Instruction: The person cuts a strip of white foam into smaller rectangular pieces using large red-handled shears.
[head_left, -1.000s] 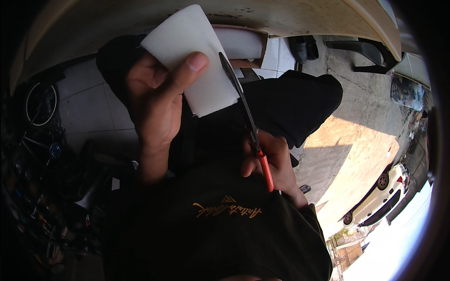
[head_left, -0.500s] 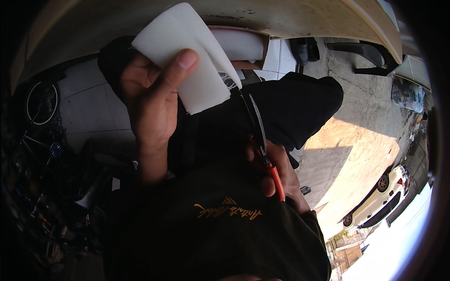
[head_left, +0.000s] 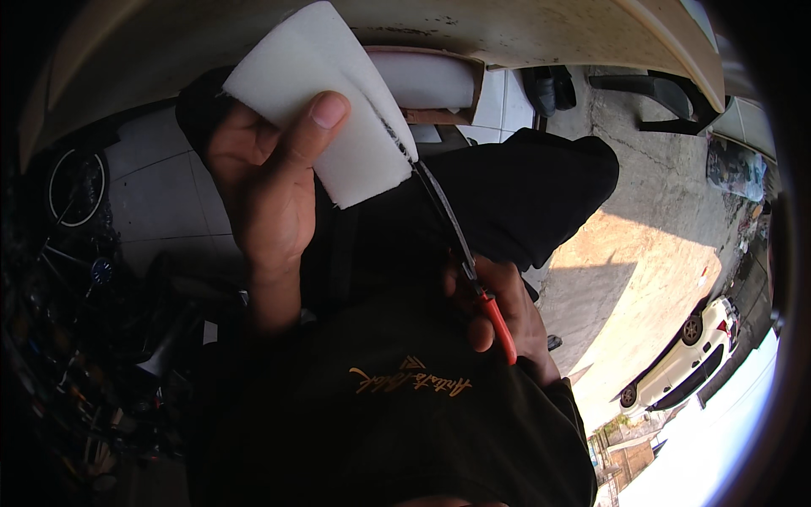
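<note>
Separately clamped | left hand: white sheet, fingertips hidden behind | right hand: scissors, second handle unseen

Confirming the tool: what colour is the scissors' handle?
The handle is red, as the head view shows.

The left hand pinches farther forward than the curled right hand.
</note>
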A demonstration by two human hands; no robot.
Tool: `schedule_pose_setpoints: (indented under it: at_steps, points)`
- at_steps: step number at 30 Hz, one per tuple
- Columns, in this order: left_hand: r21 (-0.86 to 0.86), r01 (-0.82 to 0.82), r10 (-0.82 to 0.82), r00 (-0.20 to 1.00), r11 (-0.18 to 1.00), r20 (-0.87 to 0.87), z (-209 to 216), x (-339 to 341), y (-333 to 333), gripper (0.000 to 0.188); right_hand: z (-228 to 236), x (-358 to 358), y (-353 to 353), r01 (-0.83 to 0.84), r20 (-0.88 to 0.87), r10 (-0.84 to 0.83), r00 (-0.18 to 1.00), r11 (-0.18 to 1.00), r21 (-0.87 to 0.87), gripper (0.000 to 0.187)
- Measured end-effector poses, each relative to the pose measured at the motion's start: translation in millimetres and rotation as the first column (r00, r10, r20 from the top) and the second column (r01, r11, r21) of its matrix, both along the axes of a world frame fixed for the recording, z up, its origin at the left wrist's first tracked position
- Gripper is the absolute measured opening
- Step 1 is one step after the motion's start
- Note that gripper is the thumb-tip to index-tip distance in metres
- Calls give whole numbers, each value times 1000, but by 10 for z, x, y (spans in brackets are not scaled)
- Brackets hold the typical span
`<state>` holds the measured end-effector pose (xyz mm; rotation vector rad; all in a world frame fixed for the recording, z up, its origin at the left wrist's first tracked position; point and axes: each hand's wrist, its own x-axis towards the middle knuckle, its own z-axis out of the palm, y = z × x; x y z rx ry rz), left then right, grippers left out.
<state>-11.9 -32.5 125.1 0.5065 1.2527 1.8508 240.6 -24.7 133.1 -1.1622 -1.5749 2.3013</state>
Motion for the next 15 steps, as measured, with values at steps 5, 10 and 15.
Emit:
schedule_pose_setpoints:
  at_steps: [5,10,15]
  points:
    - [-9,19,-20,999,1000,-35,-2,45,-3,26,79,-99,165,-121,-4,120,993,992,-23,72]
    - [-3,48,-48,998,999,-39,1,85,12,26,97,-161,147,2,-25,-3,1000,999,-42,58]
    - [-13,41,-41,999,999,-24,13,95,7,27,95,-170,173,-5,-28,4,1000,1000,-3,46]
